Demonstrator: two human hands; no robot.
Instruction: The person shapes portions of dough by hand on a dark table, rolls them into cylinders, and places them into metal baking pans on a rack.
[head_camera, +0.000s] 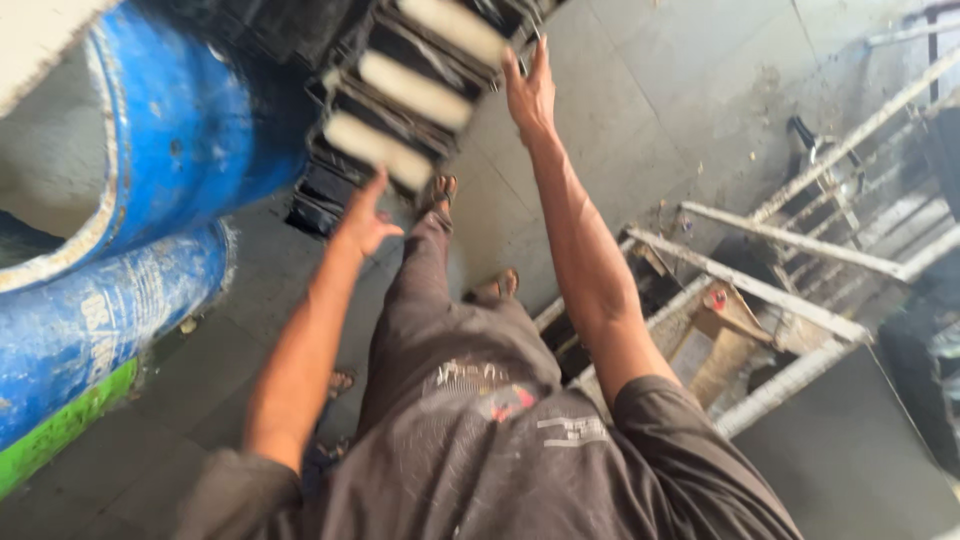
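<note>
A stack of black trays holding pale rectangular blocks stands ahead of me, blurred by motion. My left hand reaches toward the stack's lower edge with fingers spread and holds nothing. My right hand is stretched out further, with its straight fingertips against the stack's right corner. Whether it grips the tray cannot be told. Below the arms I see my grey clothing and my sandalled feet.
Two blue drums lie at the left, the lower one with a green band. A white metal frame rack with brown pieces inside stands at the right. The floor is grey tile.
</note>
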